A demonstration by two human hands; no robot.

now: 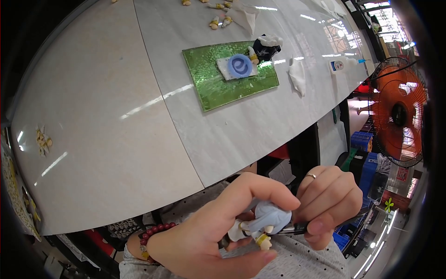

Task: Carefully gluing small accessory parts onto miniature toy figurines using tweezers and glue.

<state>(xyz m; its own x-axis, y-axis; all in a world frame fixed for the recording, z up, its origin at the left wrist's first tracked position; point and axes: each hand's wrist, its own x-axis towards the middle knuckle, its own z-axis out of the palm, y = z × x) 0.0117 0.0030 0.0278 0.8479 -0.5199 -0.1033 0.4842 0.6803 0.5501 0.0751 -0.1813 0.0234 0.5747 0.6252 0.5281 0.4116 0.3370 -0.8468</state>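
Observation:
My left hand (197, 228) is closed around a small figurine, its thumb and forefinger curved about it. The figurine (272, 217) has a smooth pale-blue head part and white-and-gold pieces below. In my right hand (331, 199), bent fingers and thumb pinch a thin tool (297, 229) with a dark handle and a metal shaft. The tool's shaft reaches the figurine's right side; its tip is hidden, so I cannot tell whether it touches. Both hands are over my lap, just off the table's near edge.
On the table (102, 139) lies a green glass plate (209, 95) with a round blue mould (239, 74) and a dark-and-white piece (268, 48). Small figure parts (43, 141), crumpled tissue (297, 76) and a glue bottle (344, 65) lie around it. An orange fan (395, 135) stands right.

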